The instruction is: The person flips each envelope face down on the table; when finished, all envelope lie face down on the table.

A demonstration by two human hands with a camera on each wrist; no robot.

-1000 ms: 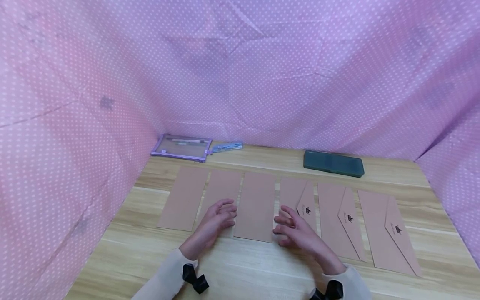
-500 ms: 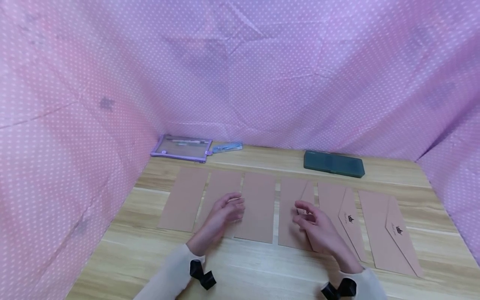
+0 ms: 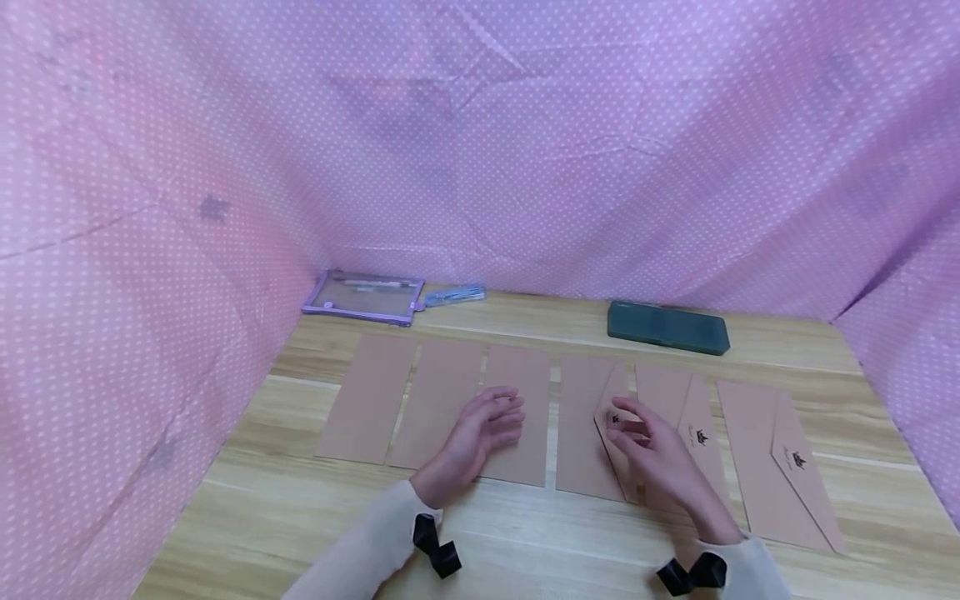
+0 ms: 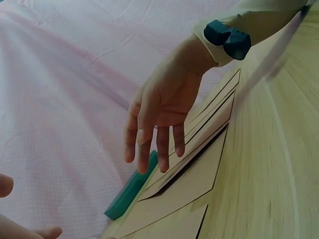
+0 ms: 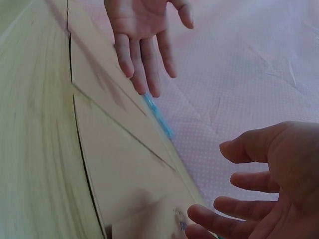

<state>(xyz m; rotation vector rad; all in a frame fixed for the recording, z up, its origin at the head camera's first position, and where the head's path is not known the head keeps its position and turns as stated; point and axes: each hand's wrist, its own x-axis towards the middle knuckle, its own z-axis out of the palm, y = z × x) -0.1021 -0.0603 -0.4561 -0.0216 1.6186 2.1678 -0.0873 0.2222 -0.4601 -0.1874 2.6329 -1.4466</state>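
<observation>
Six-inch-like guesses aside, a row of flat pinkish-brown paper envelopes lies across the table. Three at the left show plain faces, among them the leftmost envelope and the third envelope. Three at the right show pointed flaps with a black crown print, such as the fourth envelope and the rightmost envelope. My left hand hovers over the second and third envelopes, fingers loosely bent, holding nothing. Over the fourth and fifth envelopes hangs my right hand, thumb and fingers apart. The right wrist view shows the left hand palm-on.
A purple-edged clear pouch with pens lies at the back left, beside a small blue packet. The dark green case sits at the back right. Pink dotted cloth walls in the wooden table.
Both hands have shifted to the right, the left from the second envelope towards the third, the right from the fourth towards the fifth. The envelopes lie where they were.
</observation>
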